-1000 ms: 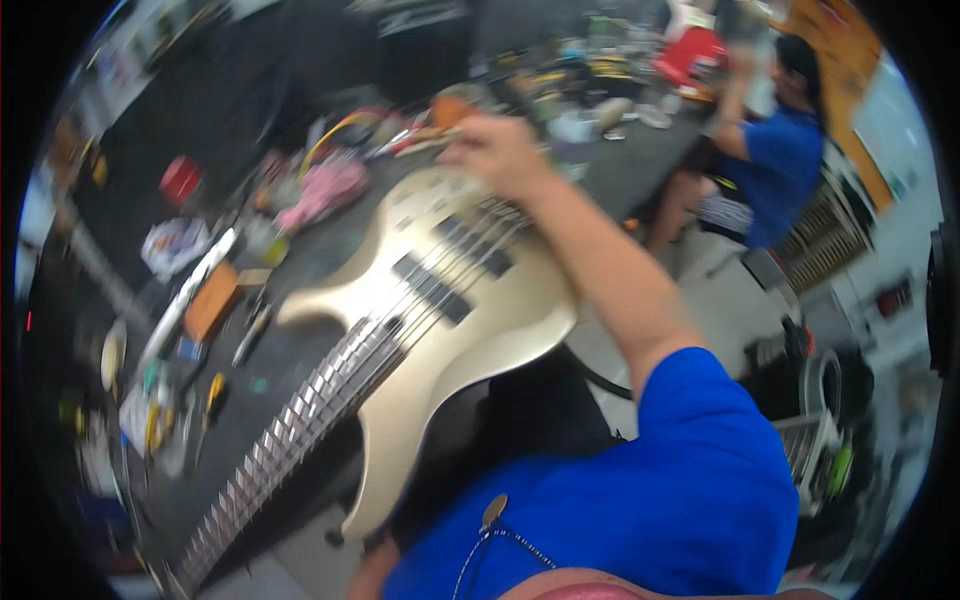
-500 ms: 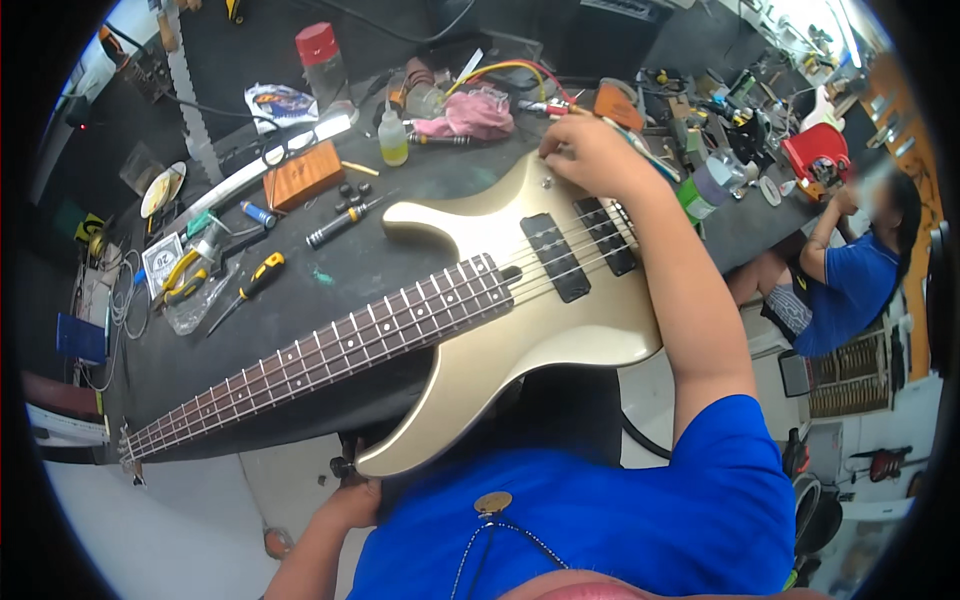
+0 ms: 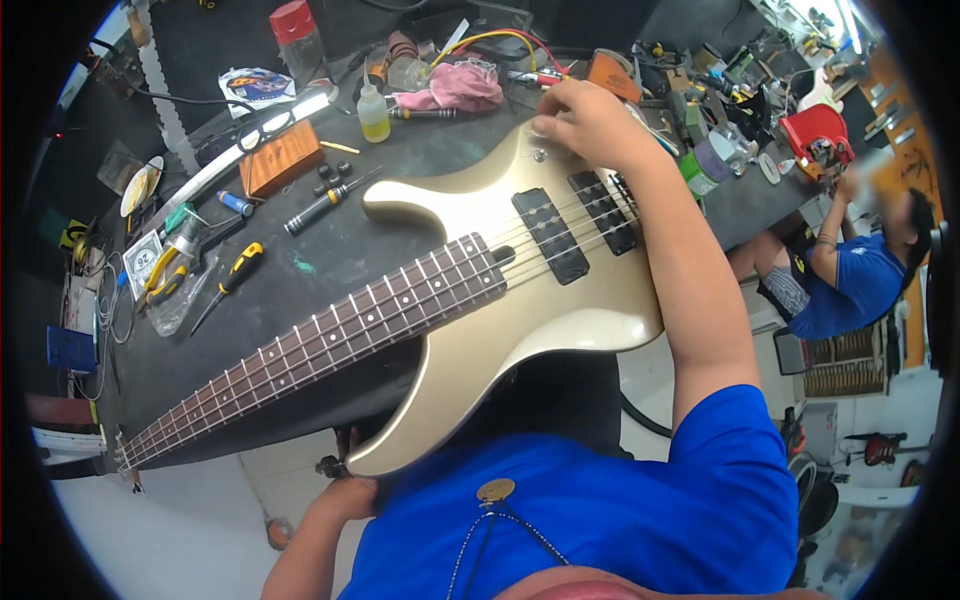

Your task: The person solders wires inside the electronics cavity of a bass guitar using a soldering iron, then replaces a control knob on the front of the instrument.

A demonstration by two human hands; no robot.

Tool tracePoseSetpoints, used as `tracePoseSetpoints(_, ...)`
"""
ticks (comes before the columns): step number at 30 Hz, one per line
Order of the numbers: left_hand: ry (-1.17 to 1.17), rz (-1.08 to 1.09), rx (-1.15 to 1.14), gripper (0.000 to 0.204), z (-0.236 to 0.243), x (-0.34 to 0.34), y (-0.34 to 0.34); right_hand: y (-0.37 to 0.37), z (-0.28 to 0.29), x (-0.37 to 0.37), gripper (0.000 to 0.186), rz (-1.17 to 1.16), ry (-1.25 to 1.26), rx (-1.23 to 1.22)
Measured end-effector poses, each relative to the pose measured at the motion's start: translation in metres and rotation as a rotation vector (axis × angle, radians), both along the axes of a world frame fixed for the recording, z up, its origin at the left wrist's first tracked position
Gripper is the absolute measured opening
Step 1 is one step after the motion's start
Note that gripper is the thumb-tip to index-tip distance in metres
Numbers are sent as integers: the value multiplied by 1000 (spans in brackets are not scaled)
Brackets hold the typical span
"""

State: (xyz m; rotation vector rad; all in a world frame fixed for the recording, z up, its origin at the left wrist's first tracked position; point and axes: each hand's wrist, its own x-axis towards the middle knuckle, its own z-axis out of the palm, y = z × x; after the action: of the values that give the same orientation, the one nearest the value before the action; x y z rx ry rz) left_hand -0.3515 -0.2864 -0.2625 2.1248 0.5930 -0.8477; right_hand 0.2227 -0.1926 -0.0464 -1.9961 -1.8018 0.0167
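A gold four-string bass guitar (image 3: 480,345) lies face up across the near edge of the dark workbench, its dark fretboard (image 3: 360,312) stretching to the left. At the body's far edge, my right hand (image 3: 592,122) is closed on it, thumb bent and fingers curled over the rim; the fingertips are partly hidden. A small round silver piece sits just under the thumb. Two black pickups (image 3: 550,235) lie beside my right forearm. My left hand (image 3: 350,495) is low beneath the near horn, next to a dark knob-like part (image 3: 330,467); its fingers are hidden.
Beyond the neck lie a yellow-black screwdriver (image 3: 240,268), another screwdriver (image 3: 325,205), pliers (image 3: 165,285) and a wooden block (image 3: 282,158). Farther back are a bottle of yellow liquid (image 3: 373,115) and a pink cloth (image 3: 460,86). Another person in blue (image 3: 855,285) sits at right.
The view has shifted slightly, so the bass and bench tools appear a little farther left. My right hand stays at the body's far edge and my left hand stays below the horn.
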Motion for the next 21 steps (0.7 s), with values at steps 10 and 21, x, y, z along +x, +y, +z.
tracePoseSetpoints(10,167,48,-92,91,14,4,-3,4,-5,5,19,35,-197,-17)
tracePoseSetpoints(21,52,12,34,95,-5,-12,-11,3,-6,7,14,159,-220,-3)
